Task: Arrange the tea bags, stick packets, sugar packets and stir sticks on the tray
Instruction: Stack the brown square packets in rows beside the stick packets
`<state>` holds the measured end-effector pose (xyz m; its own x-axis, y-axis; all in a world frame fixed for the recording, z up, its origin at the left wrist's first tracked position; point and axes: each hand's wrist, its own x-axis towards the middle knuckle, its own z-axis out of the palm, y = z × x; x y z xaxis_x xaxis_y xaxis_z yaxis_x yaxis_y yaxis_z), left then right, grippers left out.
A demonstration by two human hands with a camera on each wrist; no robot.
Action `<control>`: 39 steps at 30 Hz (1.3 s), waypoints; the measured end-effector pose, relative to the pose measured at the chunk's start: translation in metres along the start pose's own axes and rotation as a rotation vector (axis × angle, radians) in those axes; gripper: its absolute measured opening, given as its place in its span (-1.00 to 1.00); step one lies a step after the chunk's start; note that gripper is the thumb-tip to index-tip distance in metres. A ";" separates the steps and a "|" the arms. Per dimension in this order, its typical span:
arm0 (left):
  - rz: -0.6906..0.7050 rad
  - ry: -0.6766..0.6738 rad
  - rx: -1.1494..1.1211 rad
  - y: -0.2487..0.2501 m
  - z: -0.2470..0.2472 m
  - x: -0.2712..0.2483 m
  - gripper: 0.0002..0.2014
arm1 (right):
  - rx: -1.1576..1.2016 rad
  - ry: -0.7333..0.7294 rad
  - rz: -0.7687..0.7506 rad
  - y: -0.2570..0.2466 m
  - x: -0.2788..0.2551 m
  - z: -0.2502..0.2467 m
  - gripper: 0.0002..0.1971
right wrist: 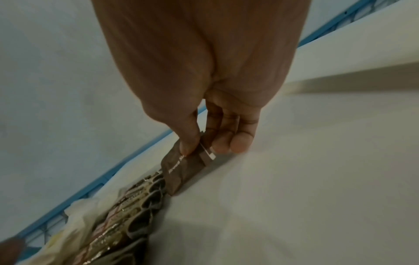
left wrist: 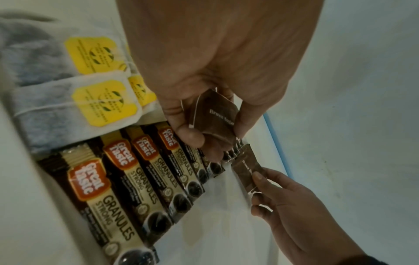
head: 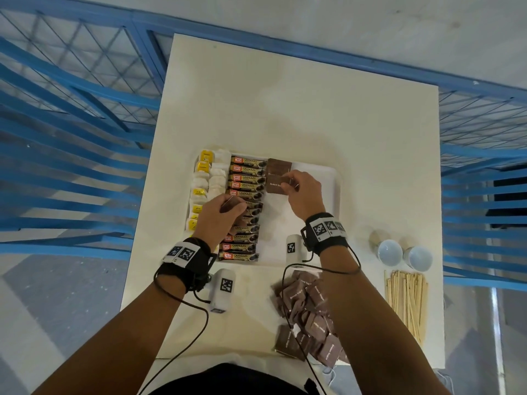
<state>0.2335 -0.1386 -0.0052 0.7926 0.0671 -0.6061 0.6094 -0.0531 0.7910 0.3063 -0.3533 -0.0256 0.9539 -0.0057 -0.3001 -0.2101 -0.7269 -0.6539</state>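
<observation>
Right hand [head: 305, 192] pinches a sugar packet [head: 278, 185] just beside the stick packets [head: 245, 206] near the tray [head: 332, 178] far edge; left hand [head: 221, 213] pinches another sugar packet [left wrist: 215, 114] nearer the near edge.

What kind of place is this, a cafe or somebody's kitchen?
Hard to say; probably a staged recording area. A plain white table stands inside blue mesh fencing, with a tray of drink supplies and two paper cups.

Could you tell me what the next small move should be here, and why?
Probably the right hand should lay its sugar packet flat just below the first packet, beside the stick packets; it hovers there, pinched at one edge.
</observation>
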 end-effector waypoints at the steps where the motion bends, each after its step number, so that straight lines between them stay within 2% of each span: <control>1: 0.007 -0.002 -0.003 0.000 -0.001 -0.001 -0.91 | -0.004 0.017 -0.005 0.000 0.001 0.002 -0.86; 12: 0.008 -0.015 -0.007 0.004 0.001 -0.002 -0.91 | 0.107 0.157 0.066 -0.001 0.002 0.011 -0.80; 20: 0.008 -0.009 -0.012 0.004 -0.001 -0.001 -0.93 | 0.088 0.161 0.173 0.004 -0.010 0.019 -0.46; 26: 0.000 -0.004 -0.021 0.004 0.000 -0.002 -0.92 | 0.031 0.158 0.214 0.002 -0.009 0.025 -0.51; 39: 0.000 -0.017 -0.032 0.005 -0.002 -0.001 -0.91 | 0.072 0.194 0.237 0.005 -0.006 0.023 -0.55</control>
<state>0.2355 -0.1368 -0.0009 0.7927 0.0505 -0.6076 0.6090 -0.0207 0.7929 0.2948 -0.3407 -0.0431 0.8981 -0.3053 -0.3165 -0.4397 -0.6393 -0.6309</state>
